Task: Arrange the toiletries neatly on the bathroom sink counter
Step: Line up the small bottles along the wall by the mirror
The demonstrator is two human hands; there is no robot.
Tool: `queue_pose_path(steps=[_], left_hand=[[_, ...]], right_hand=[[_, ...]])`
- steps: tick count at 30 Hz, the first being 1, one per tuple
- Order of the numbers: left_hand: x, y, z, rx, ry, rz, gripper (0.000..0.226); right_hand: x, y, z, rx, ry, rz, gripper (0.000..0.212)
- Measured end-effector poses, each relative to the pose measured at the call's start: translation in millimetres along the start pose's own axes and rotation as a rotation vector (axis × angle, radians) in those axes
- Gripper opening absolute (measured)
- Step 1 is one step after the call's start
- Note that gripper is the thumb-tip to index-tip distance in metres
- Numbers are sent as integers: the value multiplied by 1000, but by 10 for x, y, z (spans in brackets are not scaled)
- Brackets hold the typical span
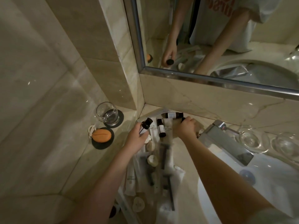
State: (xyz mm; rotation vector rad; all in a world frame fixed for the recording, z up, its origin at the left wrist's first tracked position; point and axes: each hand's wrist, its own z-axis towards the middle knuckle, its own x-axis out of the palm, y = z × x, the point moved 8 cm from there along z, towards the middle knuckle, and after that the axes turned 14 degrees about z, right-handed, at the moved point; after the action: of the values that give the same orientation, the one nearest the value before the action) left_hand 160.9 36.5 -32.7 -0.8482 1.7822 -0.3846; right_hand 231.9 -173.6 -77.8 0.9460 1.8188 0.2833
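Note:
My left hand (136, 136) grips a small white bottle with a black cap (146, 123), held tilted above the counter corner. My right hand (186, 126) is curled round a black-capped item (183, 119) near the back wall; most of it is hidden by my fingers. Between the hands, one small bottle (161, 128) lies beside a white tube (168, 126), and another bottle (174, 115) lies against the wall. Below them several white packets, tubes and round soaps (152, 160) lie scattered in a heap.
A drinking glass (107, 113) stands on a dark coaster on the left ledge, with an orange soap (102, 135) on another coaster. A chrome faucet (226, 139) overhangs the white basin (267, 183). Two upturned glasses (249, 138) stand at the right. The mirror (210, 38) hangs above.

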Motion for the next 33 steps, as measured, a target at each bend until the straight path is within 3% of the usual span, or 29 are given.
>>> queue_pose_path(steps=[7,14,18,22,29,33], left_hand=[[-18,-2,-20,-22,8,-3,43],[-29,-128,-344,46,27,-101,40],[98,-176,-580,65,65,-100,52],[254,-339,-848,129,63,-150,23],[709,-701,-1252,255,109,-153,10],[1047,-1067,-1490,306,170,-145,20]], right_hand=[[110,-118,67,64,47,125,33],[-91,35,-610,-194,101,497,37],[-259,23,-1135,-298,157,612,33],[-434,-154,-1539,-321,171,656,28],[-894,-760,-1942,-310,32,783,23],[-1243,-1189,-2042,-289,-29,832,17]])
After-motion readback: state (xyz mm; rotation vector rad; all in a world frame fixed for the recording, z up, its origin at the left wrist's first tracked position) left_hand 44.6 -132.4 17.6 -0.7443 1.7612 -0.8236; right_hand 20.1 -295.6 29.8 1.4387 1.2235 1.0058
